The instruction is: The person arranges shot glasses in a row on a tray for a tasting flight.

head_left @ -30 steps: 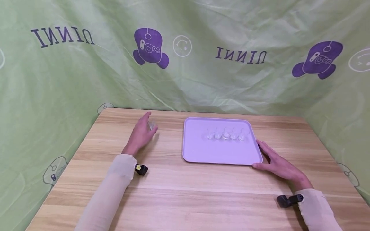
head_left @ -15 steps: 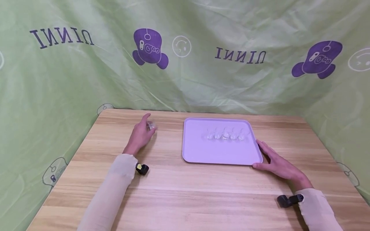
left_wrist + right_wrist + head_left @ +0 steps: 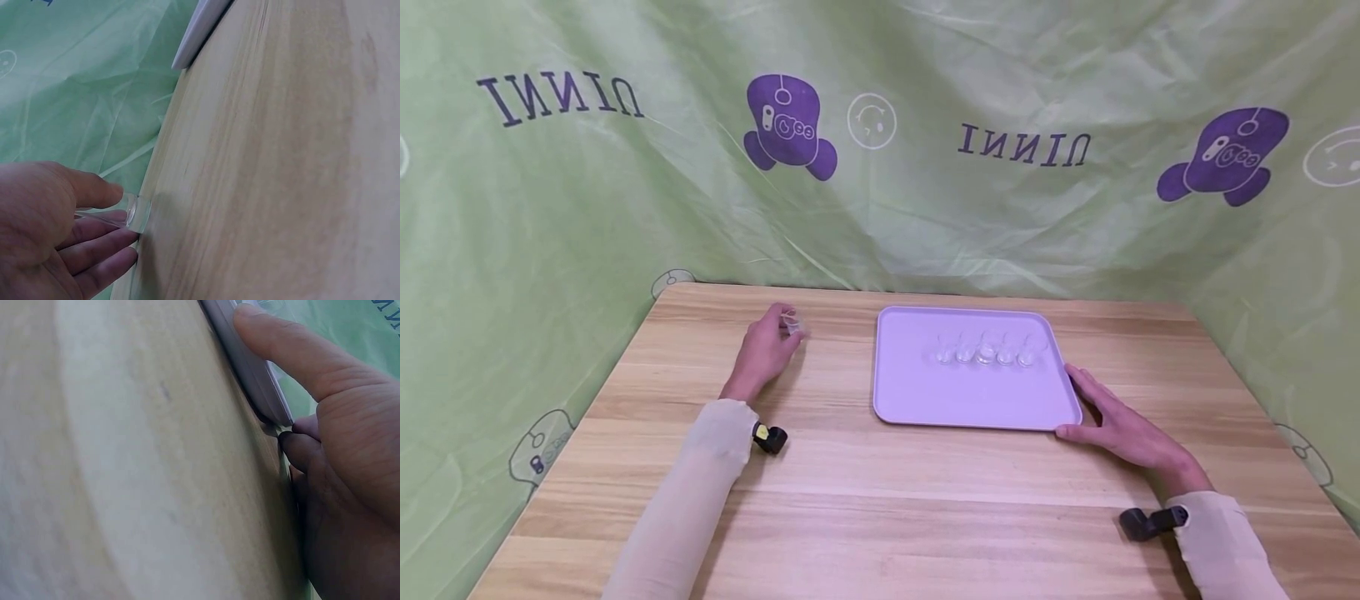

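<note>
A small clear glass [image 3: 796, 326] is held by my left hand [image 3: 763, 352] at the back left of the table. In the left wrist view, the thumb lies above this glass [image 3: 140, 214] and the fingers below it, its thick end near the wood. To the right lies a flat lilac tray [image 3: 955, 400]. Several clear glass pieces [image 3: 985, 353] stand on it in a row, too faint to make out fully. My right hand [image 3: 1123, 427] grips the tray's near right corner, thumb at the front edge and fingers along the right side; some fingertips are hidden.
The wooden table [image 3: 880, 508] ends at the back against a green printed curtain [image 3: 880, 217], which also hangs along both sides. A black wrist camera [image 3: 769, 438] sits on the left sleeve, another camera [image 3: 1150, 522] on the right.
My left hand's fingers have drawn in around the glass, and its index finger has come lower. The right hand and the tray have stayed where they were.
</note>
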{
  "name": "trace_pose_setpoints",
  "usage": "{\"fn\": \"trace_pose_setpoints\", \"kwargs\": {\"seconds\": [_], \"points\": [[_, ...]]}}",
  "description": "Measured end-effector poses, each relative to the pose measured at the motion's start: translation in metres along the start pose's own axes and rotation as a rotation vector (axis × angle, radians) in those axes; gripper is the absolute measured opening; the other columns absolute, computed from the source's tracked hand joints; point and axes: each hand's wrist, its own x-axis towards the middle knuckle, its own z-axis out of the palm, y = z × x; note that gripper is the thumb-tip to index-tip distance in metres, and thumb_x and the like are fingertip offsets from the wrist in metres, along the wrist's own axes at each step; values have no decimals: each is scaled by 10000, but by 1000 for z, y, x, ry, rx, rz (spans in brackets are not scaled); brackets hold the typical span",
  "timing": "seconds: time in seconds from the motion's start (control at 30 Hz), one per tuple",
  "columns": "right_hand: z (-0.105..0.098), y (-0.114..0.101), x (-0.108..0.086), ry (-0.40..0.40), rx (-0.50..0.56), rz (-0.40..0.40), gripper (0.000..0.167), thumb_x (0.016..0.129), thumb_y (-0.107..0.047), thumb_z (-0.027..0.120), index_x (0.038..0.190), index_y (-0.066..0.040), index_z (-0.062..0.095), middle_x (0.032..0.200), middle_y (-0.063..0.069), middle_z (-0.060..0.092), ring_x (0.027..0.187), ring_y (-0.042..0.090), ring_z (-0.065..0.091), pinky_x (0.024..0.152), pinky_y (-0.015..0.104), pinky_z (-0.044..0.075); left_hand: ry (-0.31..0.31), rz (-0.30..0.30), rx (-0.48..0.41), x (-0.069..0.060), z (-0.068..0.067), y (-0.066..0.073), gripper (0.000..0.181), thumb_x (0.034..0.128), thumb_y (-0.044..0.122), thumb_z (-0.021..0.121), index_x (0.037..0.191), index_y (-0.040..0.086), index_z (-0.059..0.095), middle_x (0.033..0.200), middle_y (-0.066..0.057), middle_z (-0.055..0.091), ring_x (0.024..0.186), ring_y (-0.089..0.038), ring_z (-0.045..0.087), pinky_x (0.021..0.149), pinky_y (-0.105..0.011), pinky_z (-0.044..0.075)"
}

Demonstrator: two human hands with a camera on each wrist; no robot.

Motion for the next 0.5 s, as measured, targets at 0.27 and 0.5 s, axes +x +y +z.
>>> {"fn": "trace_pose_setpoints", "kwargs": {"seconds": [0.27,0.5], "points": [[0,1,1,-1,9,-9,1044,927,-285,790,1670,-205,61,1681,264,-13,1507,518,-65,1101,781,5,9,16,-6,-2,0,2,412,987,134,700,1338,-13,539,1172,-229,686,1113,-377,652,1011,-514,475],[0,2,1,-2,7,-15,1042,928,-277,789,1670,-203,62,1681,265,-9,1506,520,-63,1099,784,8,-7,22,-44,-2,2,7,436,983,130,700,1359,-5,524,1164,-206,678,1099,-369,654,982,-506,501]]}}
